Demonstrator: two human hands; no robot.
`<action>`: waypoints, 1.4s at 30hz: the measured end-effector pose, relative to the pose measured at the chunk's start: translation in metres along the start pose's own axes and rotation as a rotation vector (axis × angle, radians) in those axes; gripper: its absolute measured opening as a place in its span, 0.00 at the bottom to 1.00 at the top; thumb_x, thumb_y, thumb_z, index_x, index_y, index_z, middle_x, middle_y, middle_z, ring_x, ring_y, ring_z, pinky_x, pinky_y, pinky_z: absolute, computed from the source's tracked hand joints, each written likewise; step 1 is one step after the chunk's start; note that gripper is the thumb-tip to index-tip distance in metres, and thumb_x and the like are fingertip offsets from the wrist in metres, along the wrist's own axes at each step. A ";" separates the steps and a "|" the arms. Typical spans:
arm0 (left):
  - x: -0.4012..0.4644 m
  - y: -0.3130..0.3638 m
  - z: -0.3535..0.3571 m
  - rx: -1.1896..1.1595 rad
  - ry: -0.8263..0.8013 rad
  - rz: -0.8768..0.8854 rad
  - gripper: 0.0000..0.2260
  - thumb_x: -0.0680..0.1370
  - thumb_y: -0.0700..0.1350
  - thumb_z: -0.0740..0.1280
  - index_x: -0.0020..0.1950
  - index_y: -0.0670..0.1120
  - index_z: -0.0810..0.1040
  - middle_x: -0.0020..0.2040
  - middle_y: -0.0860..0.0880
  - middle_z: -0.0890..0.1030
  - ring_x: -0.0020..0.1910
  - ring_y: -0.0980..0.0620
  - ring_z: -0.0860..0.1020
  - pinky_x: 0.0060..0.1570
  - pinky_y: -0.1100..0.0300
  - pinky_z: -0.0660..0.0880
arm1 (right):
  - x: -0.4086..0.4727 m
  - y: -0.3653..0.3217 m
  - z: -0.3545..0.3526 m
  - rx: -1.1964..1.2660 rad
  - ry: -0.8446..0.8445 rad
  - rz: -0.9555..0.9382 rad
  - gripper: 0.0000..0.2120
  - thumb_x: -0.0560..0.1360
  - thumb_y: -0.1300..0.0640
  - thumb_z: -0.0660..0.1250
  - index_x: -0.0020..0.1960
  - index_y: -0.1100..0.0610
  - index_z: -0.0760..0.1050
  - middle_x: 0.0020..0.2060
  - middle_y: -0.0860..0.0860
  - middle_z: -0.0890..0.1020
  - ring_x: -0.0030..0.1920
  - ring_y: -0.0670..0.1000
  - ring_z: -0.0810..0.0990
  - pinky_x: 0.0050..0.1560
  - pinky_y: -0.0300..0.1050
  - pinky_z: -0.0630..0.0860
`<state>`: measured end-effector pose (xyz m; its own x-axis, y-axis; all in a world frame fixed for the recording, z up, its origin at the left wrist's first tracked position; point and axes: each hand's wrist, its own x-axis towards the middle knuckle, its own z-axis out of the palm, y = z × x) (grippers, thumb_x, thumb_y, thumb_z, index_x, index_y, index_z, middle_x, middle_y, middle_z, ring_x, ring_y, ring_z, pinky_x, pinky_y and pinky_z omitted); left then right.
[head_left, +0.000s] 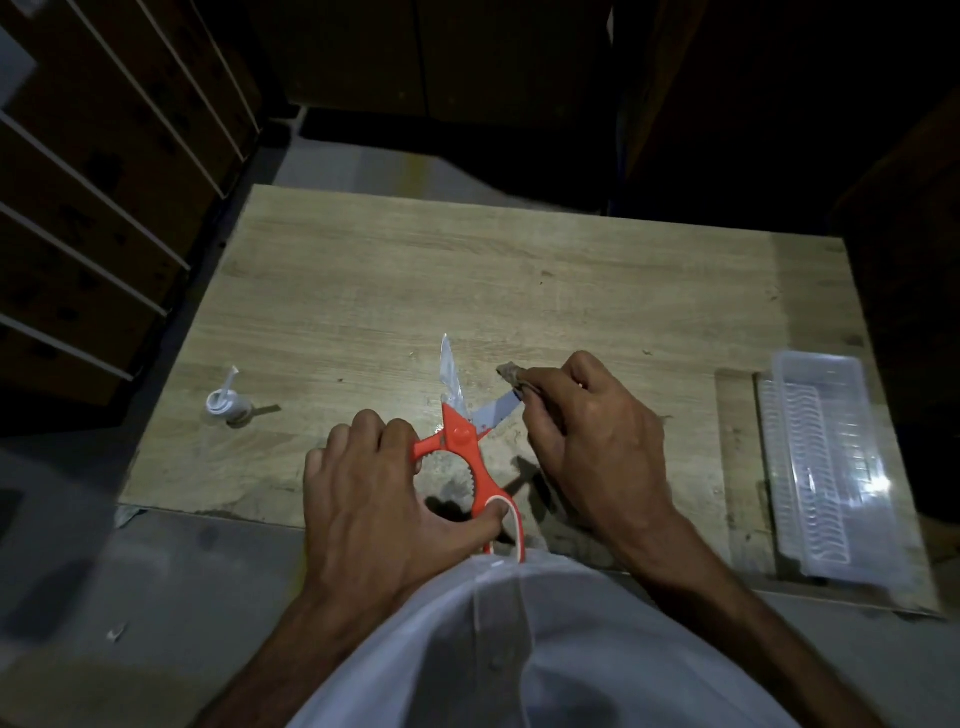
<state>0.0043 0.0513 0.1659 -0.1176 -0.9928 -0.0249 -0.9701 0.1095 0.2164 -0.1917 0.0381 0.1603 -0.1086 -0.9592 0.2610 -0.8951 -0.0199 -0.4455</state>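
- The left hand (384, 499) is gripping the scissors (460, 435) near the table's (415, 270) front edge, blades gaping wide — fingers curling round one orange handle, thumb pressing on the other.
- The right hand (597, 441) is pinching a brown scrap (511, 375) against one blade tip.

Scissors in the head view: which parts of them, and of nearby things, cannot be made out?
Scissors, head view: the left hand covers one handle loop; the white shirt cuts off the other loop's near end.
Right-side blade tip: behind the right hand and the brown piece it pinches.
Brown piece: mostly inside the fingers; material unclear.
White bottle: too small and dim to read.
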 end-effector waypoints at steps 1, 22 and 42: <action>0.000 0.000 0.000 -0.002 -0.003 0.004 0.34 0.59 0.80 0.64 0.43 0.50 0.73 0.43 0.52 0.70 0.44 0.48 0.70 0.49 0.50 0.68 | 0.001 0.004 0.000 -0.013 0.001 0.015 0.07 0.77 0.54 0.71 0.55 0.50 0.84 0.41 0.49 0.78 0.37 0.54 0.80 0.31 0.42 0.69; -0.010 0.002 -0.002 -0.108 -0.011 -0.048 0.30 0.60 0.76 0.70 0.42 0.52 0.71 0.41 0.54 0.69 0.42 0.49 0.71 0.49 0.50 0.71 | -0.025 -0.013 -0.002 0.180 -0.097 -0.210 0.12 0.78 0.53 0.72 0.61 0.48 0.83 0.39 0.47 0.76 0.34 0.48 0.76 0.28 0.47 0.75; -0.012 -0.001 -0.001 -0.120 -0.026 -0.034 0.32 0.60 0.79 0.67 0.43 0.52 0.71 0.42 0.54 0.69 0.43 0.50 0.71 0.48 0.50 0.72 | 0.002 0.021 -0.003 0.071 0.012 0.093 0.08 0.79 0.54 0.70 0.56 0.50 0.84 0.41 0.47 0.77 0.41 0.51 0.79 0.37 0.40 0.63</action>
<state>0.0071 0.0635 0.1665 -0.0917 -0.9940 -0.0597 -0.9416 0.0670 0.3299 -0.2123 0.0362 0.1540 -0.1956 -0.9543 0.2258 -0.8482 0.0490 -0.5274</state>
